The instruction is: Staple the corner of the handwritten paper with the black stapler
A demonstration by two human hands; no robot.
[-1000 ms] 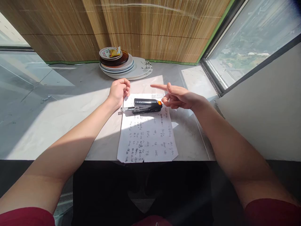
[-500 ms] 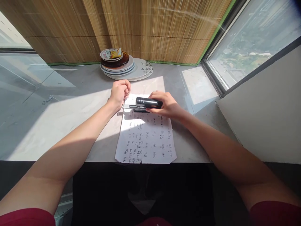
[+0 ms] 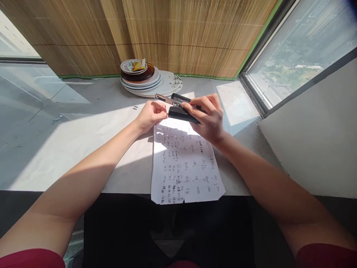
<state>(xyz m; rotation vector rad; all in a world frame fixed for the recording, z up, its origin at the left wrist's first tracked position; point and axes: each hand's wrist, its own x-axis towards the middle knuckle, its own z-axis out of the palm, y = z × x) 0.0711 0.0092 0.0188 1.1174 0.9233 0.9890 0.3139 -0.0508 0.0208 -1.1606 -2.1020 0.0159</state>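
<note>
The left hand (image 3: 150, 117) is a loose fist, its grip curled at the front end of the black stapler (image 3: 182, 110), whether pinching anything I cannot tell. The right hand (image 3: 208, 119) clasps the stapler's body. Half a second ago the stapler lay flat on the sheet of paper (image 3: 185, 163); now it is raised off the tabletop (image 3: 83, 130), its metal magazine jutting toward 10 o'clock. So the stapler itself is being handled. A stack of plates (image 3: 145, 79) sits at 12 o'clock.
</note>
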